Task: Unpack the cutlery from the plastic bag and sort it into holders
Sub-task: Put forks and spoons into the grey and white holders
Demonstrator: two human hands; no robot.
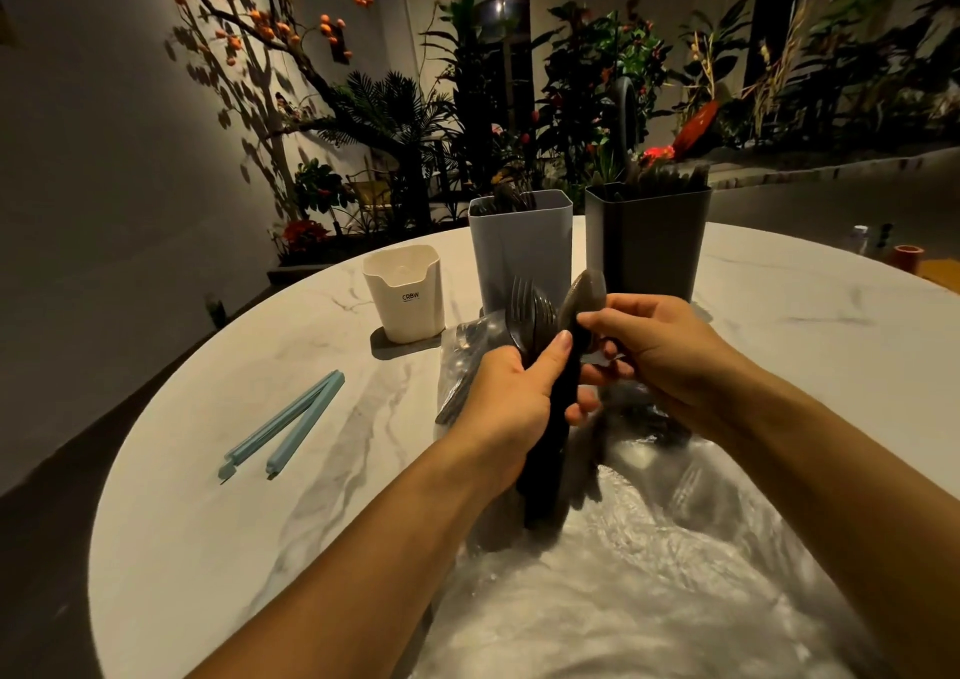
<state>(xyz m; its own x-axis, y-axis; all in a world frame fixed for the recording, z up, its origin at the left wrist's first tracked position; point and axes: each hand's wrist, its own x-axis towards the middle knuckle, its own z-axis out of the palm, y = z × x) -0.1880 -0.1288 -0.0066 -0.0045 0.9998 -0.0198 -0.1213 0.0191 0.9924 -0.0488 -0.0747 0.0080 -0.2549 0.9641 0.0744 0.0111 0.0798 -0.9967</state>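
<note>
My left hand [511,392] grips a bundle of dark cutlery [535,317], forks and spoons, with the heads pointing up. My right hand [660,348] pinches one dark spoon [584,291] at the right of that bundle. Both hands are above the clear plastic bag [649,564], which lies crumpled on the near side of the table with more dark cutlery dimly seen inside. Behind the hands stand three holders: a small cream one [405,293], a tall light grey one [519,247] with cutlery in it, and a tall dark grey one [649,241] with cutlery in it.
A light blue bag clip [283,426] lies open on the round white marble table [218,470] to the left. Small jars [906,254] stand at the far right edge. Plants and a wall are beyond the table.
</note>
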